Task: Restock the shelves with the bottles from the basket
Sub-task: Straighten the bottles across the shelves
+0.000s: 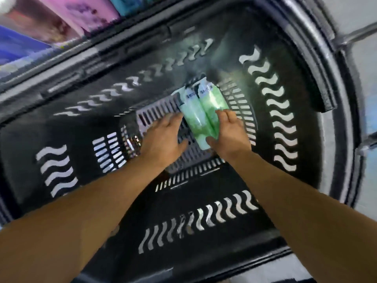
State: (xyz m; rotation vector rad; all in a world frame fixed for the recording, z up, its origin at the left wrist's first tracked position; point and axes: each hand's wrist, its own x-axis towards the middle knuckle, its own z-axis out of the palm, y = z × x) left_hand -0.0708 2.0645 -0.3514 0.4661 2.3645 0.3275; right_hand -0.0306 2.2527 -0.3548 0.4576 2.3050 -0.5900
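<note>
Black plastic shopping basket [289,123] fills the view, slotted floor and wave-cut walls; above its far rim, blurred pink and blue packs [67,19] sit on what I take to be a shelf. Frame is motion-smeared, so fine detail is unreliable.

Contents: green-and-white bottles [202,111] lying flat on the basket floor, close to its far right corner, side by side and touching, dark caps pointing at the far wall. Two are clear; a third seems to peek out on the left, but I cannot confirm it.

Grip state: my right hand [228,133] has its fingers laid over the right-hand bottle and the thumb coming under the base end, a closing hold, though I cannot tell if it is fully clamped. My left hand [163,137] is spread, fingers straight, touching or just beside the left bottle's flank; it holds nothing.

Handling judgement: glossy rigid plastic, probably full, so moderate weight and a slick surface. Rounded bodies will roll against each other if only one is pinched. Best hold is round the mid-body, below the cap shoulder, one bottle per hand, or both squeezed together from the outer flanks. Avoid lifting by the caps; flip tops may pop.
</note>
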